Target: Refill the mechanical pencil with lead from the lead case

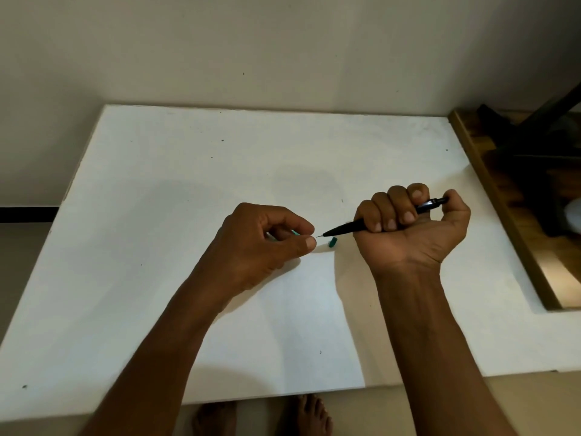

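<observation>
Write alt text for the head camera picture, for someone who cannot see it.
A person's right hand grips a black pencil, the thin tip aimed at the fingertips of the left hand, which holds a teal lead case, mostly hidden. A small teal cap lies on the white table between the hands.

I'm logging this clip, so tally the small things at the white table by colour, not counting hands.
Black: 1, the mechanical pencil gripped by the right hand.
Teal: 2, the lead case mostly hidden in the left hand, and a small cap lying on the table.
Total: 3.
</observation>
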